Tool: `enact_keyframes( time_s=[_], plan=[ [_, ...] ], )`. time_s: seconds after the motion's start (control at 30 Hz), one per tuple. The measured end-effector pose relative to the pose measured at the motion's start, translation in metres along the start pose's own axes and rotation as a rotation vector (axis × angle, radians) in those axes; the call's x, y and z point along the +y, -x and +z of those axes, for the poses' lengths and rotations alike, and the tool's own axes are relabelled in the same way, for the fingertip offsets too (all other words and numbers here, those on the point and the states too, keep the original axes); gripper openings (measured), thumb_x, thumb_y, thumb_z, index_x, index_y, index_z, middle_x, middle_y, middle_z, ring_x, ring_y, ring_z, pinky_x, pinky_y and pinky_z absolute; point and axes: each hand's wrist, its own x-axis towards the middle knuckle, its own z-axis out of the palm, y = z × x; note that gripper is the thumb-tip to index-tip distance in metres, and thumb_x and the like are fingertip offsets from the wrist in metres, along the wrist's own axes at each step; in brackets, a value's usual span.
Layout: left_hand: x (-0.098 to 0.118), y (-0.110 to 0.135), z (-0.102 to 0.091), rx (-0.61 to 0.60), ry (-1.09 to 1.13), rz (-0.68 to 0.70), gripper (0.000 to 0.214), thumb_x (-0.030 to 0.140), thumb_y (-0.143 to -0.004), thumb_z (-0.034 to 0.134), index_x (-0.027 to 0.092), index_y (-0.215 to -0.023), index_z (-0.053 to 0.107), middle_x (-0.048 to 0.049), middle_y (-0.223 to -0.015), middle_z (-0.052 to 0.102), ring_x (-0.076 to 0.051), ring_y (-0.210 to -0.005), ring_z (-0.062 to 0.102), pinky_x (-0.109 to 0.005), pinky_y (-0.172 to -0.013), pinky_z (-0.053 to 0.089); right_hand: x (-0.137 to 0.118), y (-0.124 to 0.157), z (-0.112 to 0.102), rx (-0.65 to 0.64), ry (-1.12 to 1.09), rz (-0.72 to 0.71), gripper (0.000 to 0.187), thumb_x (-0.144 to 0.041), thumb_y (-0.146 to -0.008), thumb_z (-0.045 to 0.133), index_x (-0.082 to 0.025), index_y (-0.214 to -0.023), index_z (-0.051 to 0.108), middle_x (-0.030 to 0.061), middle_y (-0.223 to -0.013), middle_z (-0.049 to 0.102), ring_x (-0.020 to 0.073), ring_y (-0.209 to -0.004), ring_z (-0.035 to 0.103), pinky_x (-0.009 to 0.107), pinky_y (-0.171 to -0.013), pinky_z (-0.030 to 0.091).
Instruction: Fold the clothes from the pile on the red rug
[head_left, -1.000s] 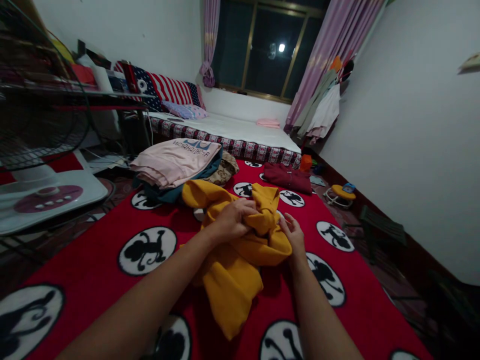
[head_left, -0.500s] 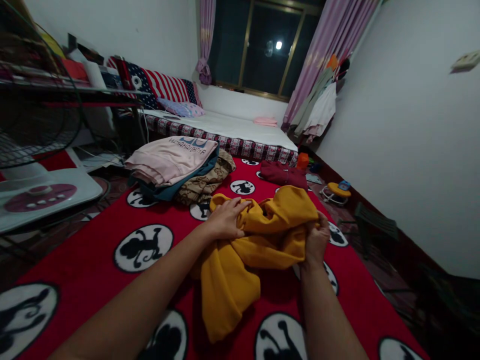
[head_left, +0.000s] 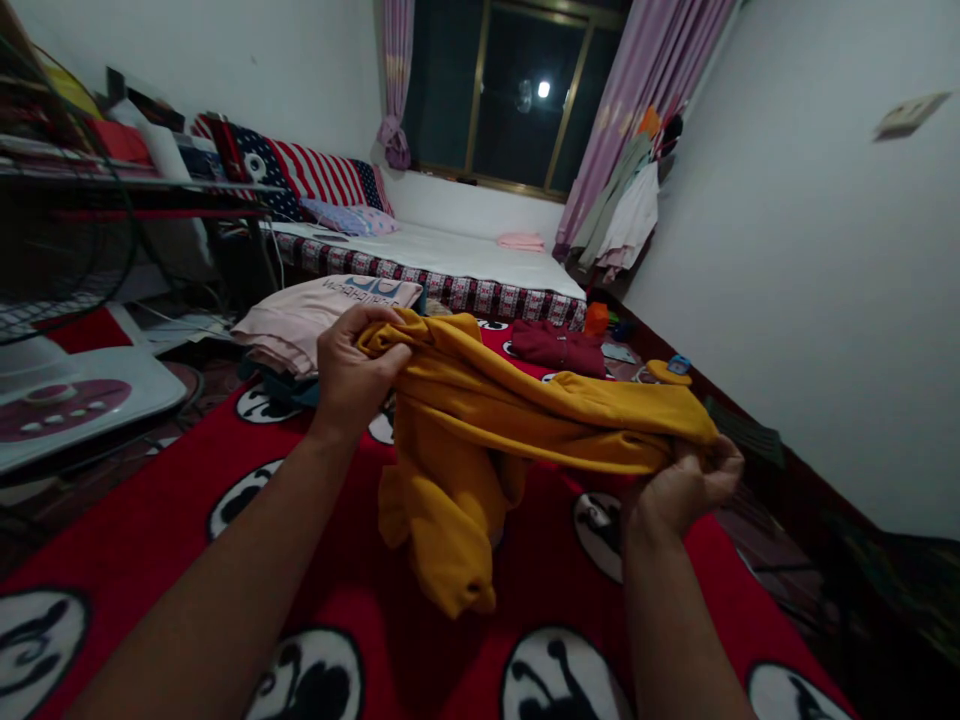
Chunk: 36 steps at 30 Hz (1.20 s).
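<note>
A mustard-yellow garment (head_left: pixel 517 410) is stretched between my two hands above the red blanket (head_left: pixel 555 560), which has round black-and-white figures. My left hand (head_left: pixel 358 365) is closed around a bunched edge of the cloth. At the other end, my right hand (head_left: pixel 686 488) grips the fabric between thumb and fingers. A loose part of the garment hangs down in the middle, below the left hand. Its exact kind does not show, as it is folded and twisted.
Behind my left hand lies a pile of clothes with a pale pink printed top (head_left: pixel 300 315). A dark red folded garment (head_left: pixel 555 347) is at the far right of the blanket. A bed (head_left: pixel 450 250) stands by the window, a fan base (head_left: pixel 82 400) at left, a yellow stool (head_left: pixel 667 373) at right.
The yellow garment has been lifted and pulled wider. My left hand has moved up and left and closed on its edge; my right hand has moved right with the other end.
</note>
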Motion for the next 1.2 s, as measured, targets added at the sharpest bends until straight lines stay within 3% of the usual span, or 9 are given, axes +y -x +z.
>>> enact_keyframes(
  time_s=[0.17,0.3,0.4,0.5,0.63,0.77,0.97,1.07,1.2],
  plan=[
    [-0.011,-0.017,0.015,-0.01,0.039,0.029,0.022,0.016,-0.069,0.062,0.017,-0.092,0.062,-0.0021,-0.096,0.065,-0.018,-0.09,0.062,-0.026,-0.079,0.052,-0.027,-0.051,0.061,-0.17,-0.041,-0.062,0.022,-0.013,-0.07,0.062,-0.019,-0.088,0.05,0.0017,-0.091,0.056,0.0145,-0.088,0.06,0.034,-0.088,0.05],
    [-0.049,-0.035,0.043,-0.129,-0.24,0.066,0.04,0.011,-0.066,0.063,0.017,-0.105,0.063,-0.0082,-0.113,0.06,-0.024,-0.111,0.056,-0.036,-0.1,0.044,-0.005,-0.074,0.098,-0.579,-0.006,0.268,0.06,-0.007,-0.065,0.068,-0.024,-0.119,0.048,0.0035,-0.109,0.058,0.0144,-0.088,0.062,0.034,-0.073,0.054],
    [-0.061,-0.026,0.052,-0.311,-0.425,0.191,0.045,0.005,-0.065,0.06,0.017,-0.109,0.065,-0.0108,-0.122,0.055,-0.027,-0.122,0.047,-0.042,-0.109,0.034,0.017,-0.044,0.08,-0.822,0.135,0.487,0.063,-0.012,-0.055,0.077,-0.023,-0.114,0.057,0.0027,-0.106,0.063,0.0166,-0.087,0.062,0.034,-0.071,0.054],
    [-0.058,0.007,0.051,-0.708,-0.327,0.354,0.034,0.005,-0.074,0.053,0.019,-0.101,0.069,-0.0087,-0.119,0.06,-0.023,-0.117,0.052,-0.039,-0.106,0.038,0.029,0.015,0.038,-1.083,0.234,0.516,0.04,-0.028,-0.058,0.079,-0.017,-0.094,0.067,0.0065,-0.097,0.069,0.02,-0.086,0.063,0.037,-0.077,0.053],
    [-0.053,0.054,0.047,-1.113,-0.269,0.475,0.054,0.002,-0.076,0.049,0.022,-0.125,0.058,-0.0101,-0.139,0.048,-0.023,-0.128,0.045,-0.038,-0.107,0.038,0.024,0.075,-0.005,-1.297,0.265,0.466,0.047,-0.032,-0.065,0.076,-0.018,-0.108,0.064,0.0066,-0.1,0.07,0.0206,-0.088,0.064,0.037,-0.082,0.051],
    [-0.054,0.067,0.047,-1.259,-0.385,0.492,0.068,0.003,-0.074,0.052,0.024,-0.138,0.045,-0.0107,-0.139,0.048,-0.024,-0.121,0.052,-0.032,-0.097,0.044,-0.001,0.087,-0.007,-1.472,0.371,0.374,0.029,-0.019,-0.064,0.073,-0.017,-0.092,0.067,0.0006,-0.083,0.069,0.0179,-0.075,0.06,0.026,-0.064,0.048],
    [-0.045,0.036,0.023,-1.264,-0.475,0.435,0.025,0.007,-0.072,0.053,0.02,-0.087,0.066,-0.002,-0.087,0.064,-0.015,-0.076,0.059,-0.021,-0.065,0.041,-0.045,0.08,0.01,-1.679,0.048,0.646,0.023,-0.035,-0.082,0.06,-0.018,-0.097,0.067,-0.0001,-0.079,0.064,0.0134,-0.065,0.059,0.023,-0.056,0.047],
    [-0.05,0.016,-0.009,-1.233,-0.423,0.397,0.017,0.01,-0.074,0.053,0.018,-0.083,0.065,-0.0018,-0.083,0.062,-0.014,-0.074,0.057,-0.02,-0.065,0.039,-0.038,0.077,0.008,-1.672,0.108,0.379,0.026,-0.024,-0.083,0.056,-0.021,-0.107,0.066,0.0042,-0.101,0.064,0.0149,-0.077,0.062,0.025,-0.063,0.05],
    [-0.067,0.011,-0.046,-1.279,-0.497,0.302,0.011,0.015,-0.073,0.058,0.017,-0.08,0.065,-0.0017,-0.079,0.062,-0.015,-0.074,0.057,-0.02,-0.065,0.039,-0.006,0.08,0.001,-1.72,0.427,-0.129,0.074,0.002,-0.064,0.053,-0.027,-0.132,0.052,0.0066,-0.144,0.043,0.0231,-0.121,0.051,0.034,-0.097,0.044]
  ],
)
